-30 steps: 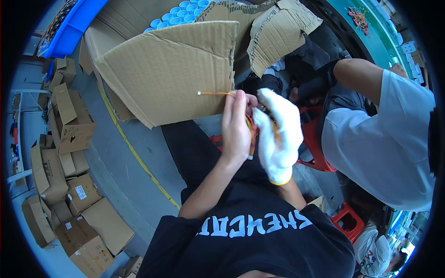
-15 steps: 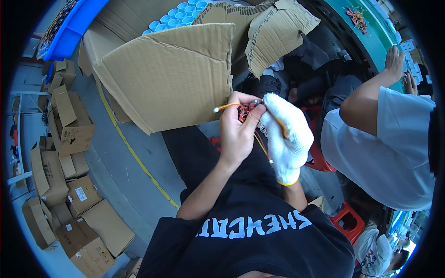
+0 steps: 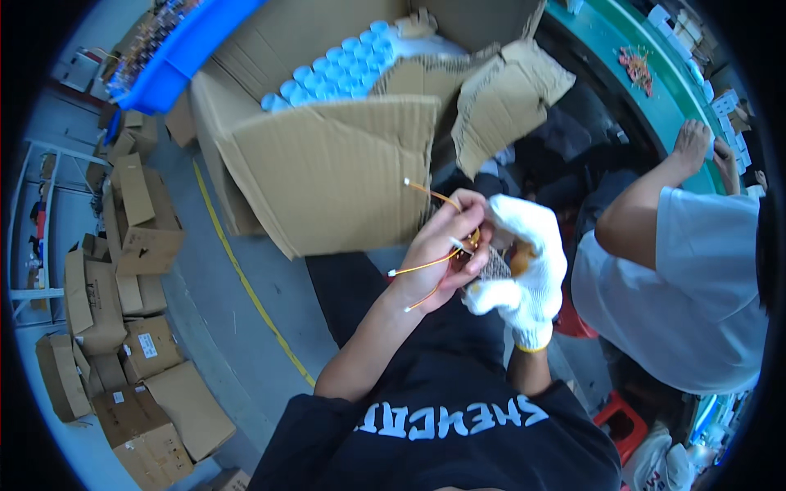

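Wired parts (image 3: 473, 238) are pinched in the bare left hand (image 3: 446, 245), thin leads (image 3: 427, 265) trailing to its left. Just beside it, the gloved right hand (image 3: 546, 266) curls; its grip I cannot tell. Leads could snag if either hand tugs. Beyond both, a cardboard box (image 3: 336, 184).

Leads (image 3: 426, 266) lay in the left hand (image 3: 449, 244), the right hand (image 3: 532, 262) close on its right. Before them stood a large carton (image 3: 344, 180) — cups (image 3: 336, 75) inside, a bin (image 3: 184, 69) beyond its left side. Boxes (image 3: 131, 425) lay at far left, across a floor line (image 3: 246, 278). To the right was a co-worker (image 3: 671, 307) — a tangle of wires (image 3: 636, 71) on the workbench (image 3: 598, 39) ahead
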The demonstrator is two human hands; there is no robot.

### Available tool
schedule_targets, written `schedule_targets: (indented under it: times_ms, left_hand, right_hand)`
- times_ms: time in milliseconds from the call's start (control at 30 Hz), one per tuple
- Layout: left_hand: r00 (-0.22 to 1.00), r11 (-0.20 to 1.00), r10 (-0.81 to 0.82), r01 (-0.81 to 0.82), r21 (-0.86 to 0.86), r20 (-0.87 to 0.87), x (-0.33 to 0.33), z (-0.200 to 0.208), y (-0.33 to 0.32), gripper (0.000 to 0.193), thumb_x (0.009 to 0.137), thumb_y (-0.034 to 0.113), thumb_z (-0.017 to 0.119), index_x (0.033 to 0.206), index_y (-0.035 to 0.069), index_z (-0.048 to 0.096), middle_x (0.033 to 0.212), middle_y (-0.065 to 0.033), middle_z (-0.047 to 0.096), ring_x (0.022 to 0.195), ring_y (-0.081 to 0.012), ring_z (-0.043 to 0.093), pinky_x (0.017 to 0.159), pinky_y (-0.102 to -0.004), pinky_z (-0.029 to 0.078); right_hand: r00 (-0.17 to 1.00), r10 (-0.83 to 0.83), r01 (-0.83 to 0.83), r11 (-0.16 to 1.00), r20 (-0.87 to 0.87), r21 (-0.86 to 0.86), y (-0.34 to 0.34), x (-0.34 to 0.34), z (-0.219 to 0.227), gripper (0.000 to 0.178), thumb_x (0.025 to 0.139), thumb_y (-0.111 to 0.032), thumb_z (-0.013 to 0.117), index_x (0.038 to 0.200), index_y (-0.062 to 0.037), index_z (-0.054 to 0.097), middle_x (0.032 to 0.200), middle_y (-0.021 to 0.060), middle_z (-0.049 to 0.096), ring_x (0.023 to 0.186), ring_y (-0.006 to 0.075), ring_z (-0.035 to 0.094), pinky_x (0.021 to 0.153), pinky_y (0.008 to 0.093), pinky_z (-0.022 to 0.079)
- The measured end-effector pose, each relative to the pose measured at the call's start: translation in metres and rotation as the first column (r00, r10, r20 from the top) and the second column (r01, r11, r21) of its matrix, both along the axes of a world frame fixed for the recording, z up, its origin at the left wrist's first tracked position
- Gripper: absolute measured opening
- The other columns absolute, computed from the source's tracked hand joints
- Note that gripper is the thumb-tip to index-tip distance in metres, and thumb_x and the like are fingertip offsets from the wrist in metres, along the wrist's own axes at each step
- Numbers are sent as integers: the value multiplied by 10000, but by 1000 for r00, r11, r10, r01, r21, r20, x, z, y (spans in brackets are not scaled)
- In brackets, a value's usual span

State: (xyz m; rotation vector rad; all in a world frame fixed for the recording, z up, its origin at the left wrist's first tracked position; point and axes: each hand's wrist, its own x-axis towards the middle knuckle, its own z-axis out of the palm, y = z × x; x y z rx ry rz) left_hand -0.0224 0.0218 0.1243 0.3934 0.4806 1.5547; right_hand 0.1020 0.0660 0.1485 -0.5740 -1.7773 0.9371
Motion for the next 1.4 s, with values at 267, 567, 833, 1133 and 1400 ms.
schedule_targets:
  times_ms: [267, 567, 833, 1133, 1400]
  left_hand:
    - [743, 950, 313, -237, 205, -592, -121, 161, 49, 180, 977, 248, 470, 990, 82, 538, 773, -8, 531, 455, -16, 361, 338, -157, 242]
    - [246, 734, 439, -653, 187, -864, -409, 233, 265, 299, 970, 294, 451, 1086, 22, 490, 947, -119, 476, 778, -216, 510, 610, -335, 475]
    - [-285, 859, -7, -492, 140, -959, -381, 219, 233, 586, 907, 446, 521, 1344, 63, 443, 1324, -123, 498, 1157, -253, 497, 1010, -464, 328]
    - [-382, 935, 331, 9, 354, -863, -119, 181, -23, 386, 967, 282, 373, 895, 18, 646, 916, -117, 649, 890, -167, 595, 823, -278, 424]
    - [483, 968, 98, -249, -30, -870, 9, -25, -21, 184, 893, 139, 625, 961, -7, 536, 716, -39, 588, 562, -52, 523, 479, -187, 409]
  right_hand:
    - [814, -189, 301, 946, 549, -120, 24, 57, -67, 646, 725, -331, 747, 1216, 8, 500, 1188, 179, 547, 1059, 288, 568, 879, 374, 467]
    - [318, -2, 309, 946, 948, -102, 0, 59, -148, 846, 638, -462, 783, 1281, -38, 434, 1162, 196, 554, 954, 374, 597, 795, 430, 503]
    - [667, 148, 323, 826, 731, -461, 11, 76, -156, 526, 649, -194, 812, 1066, -41, 528, 922, 89, 632, 869, 219, 618, 745, 349, 510]
    - [985, 5, -143, 565, -170, -813, 30, 51, -98, 415, 706, -61, 766, 1061, -15, 556, 1012, 40, 608, 937, 107, 574, 851, 248, 447]
    - [963, 155, -266, 681, -221, -682, 3, 50, -64, 475, 757, -61, 745, 1166, -8, 510, 1058, 63, 603, 912, 105, 580, 818, 254, 477]
